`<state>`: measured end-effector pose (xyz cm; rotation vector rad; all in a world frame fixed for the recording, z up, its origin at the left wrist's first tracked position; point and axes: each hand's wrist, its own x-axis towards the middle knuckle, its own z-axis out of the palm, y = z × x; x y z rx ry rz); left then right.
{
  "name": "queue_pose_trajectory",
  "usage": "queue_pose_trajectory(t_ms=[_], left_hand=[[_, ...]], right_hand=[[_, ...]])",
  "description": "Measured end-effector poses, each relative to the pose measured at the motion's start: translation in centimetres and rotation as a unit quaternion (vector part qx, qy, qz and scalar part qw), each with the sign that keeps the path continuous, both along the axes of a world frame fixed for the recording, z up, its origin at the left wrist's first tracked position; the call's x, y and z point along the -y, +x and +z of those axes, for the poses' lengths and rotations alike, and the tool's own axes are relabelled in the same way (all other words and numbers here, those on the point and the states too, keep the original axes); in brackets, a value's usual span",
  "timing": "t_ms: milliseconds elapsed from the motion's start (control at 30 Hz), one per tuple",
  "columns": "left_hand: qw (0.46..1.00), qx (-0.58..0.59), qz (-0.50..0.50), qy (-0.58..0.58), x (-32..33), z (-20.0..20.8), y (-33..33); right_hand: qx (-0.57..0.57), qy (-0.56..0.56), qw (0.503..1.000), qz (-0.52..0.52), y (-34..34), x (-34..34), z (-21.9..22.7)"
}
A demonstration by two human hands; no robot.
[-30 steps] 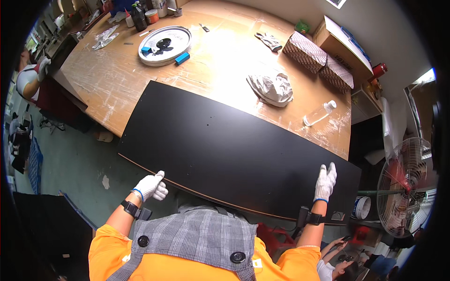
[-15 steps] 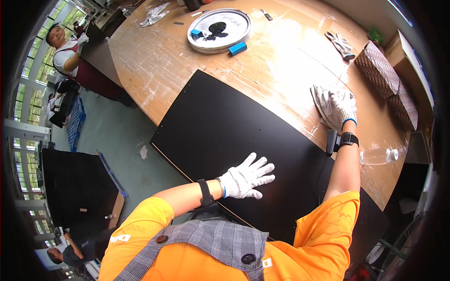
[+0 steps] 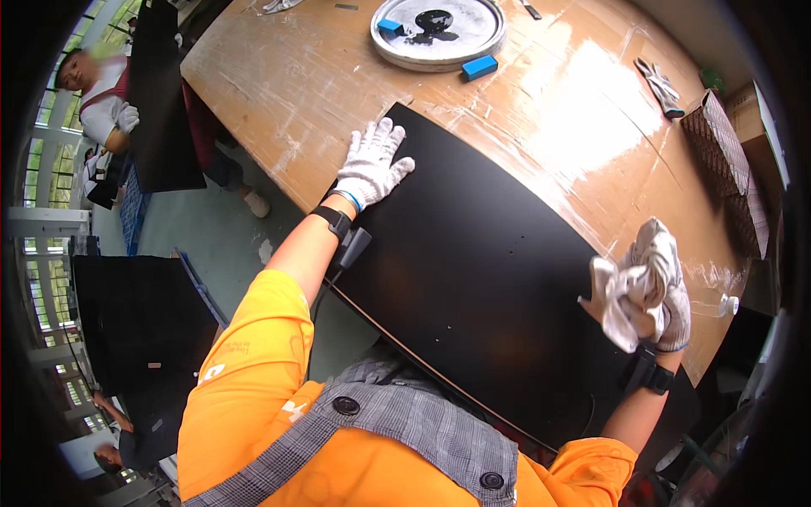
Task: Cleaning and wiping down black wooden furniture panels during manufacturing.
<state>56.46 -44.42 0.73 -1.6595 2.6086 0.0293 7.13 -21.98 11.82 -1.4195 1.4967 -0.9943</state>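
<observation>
A large flat black panel (image 3: pixel 473 262) with a few small holes lies across the near side of the wooden table. My left hand (image 3: pixel 372 165), in a white knit glove, rests with fingers spread near the panel's far left corner. My right hand (image 3: pixel 672 296), gloved the same way, is closed around a crumpled off-white cloth (image 3: pixel 618 296) at the panel's right edge. Part of the right hand's fingers is hidden by the cloth.
On the table (image 3: pixel 262 93) stand a round white tray (image 3: pixel 405 55) with black paste and a blue block (image 3: pixel 480 68). A loose glove (image 3: pixel 661 86), a patterned box (image 3: pixel 718 152) and a clear bottle (image 3: pixel 714 302) line the right. At left, a person holds a dark panel (image 3: pixel 165 110).
My left hand has moved forward and left along the panel. My right hand has lifted the cloth off the table and drawn it nearer. The person at left has swung their panel upright.
</observation>
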Motion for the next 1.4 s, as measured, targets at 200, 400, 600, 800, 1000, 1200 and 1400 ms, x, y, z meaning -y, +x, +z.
queue_pose_trajectory(t_ms=[200, 400, 600, 800, 1000, 1200, 1400], left_hand=[[0.998, 0.011, -0.036, -0.041, -4.4, -1.0, 8.4], [0.997, 0.037, -0.063, 0.025, -13.6, 0.5, 14.8], [0.979, 0.074, -0.139, 0.129, -18.3, 3.5, 14.0], [0.98, -0.026, -0.181, 0.081, -17.8, 3.7, 17.5], [0.974, -0.123, -0.18, 0.061, -16.8, 3.6, 16.1], [0.967, -0.2, -0.152, 0.033, -16.5, 3.4, 17.0], [0.962, -0.225, -0.152, 0.004, -16.7, 2.9, 16.1]], right_hand=[[-0.371, 0.153, 0.896, -0.192, 10.2, -4.8, -6.1], [-0.409, -0.043, 0.912, 0.004, 27.7, 1.1, -8.5], [-0.276, -0.141, 0.909, 0.28, 40.4, 1.1, -7.7], [-0.341, -0.103, 0.88, 0.314, 34.7, -7.2, -6.6], [-0.357, -0.164, 0.877, 0.278, 41.6, -3.0, -7.5], [-0.307, -0.125, 0.884, 0.33, 41.2, -3.2, -7.3], [-0.413, -0.085, 0.846, 0.328, 43.2, -1.6, -5.5]])
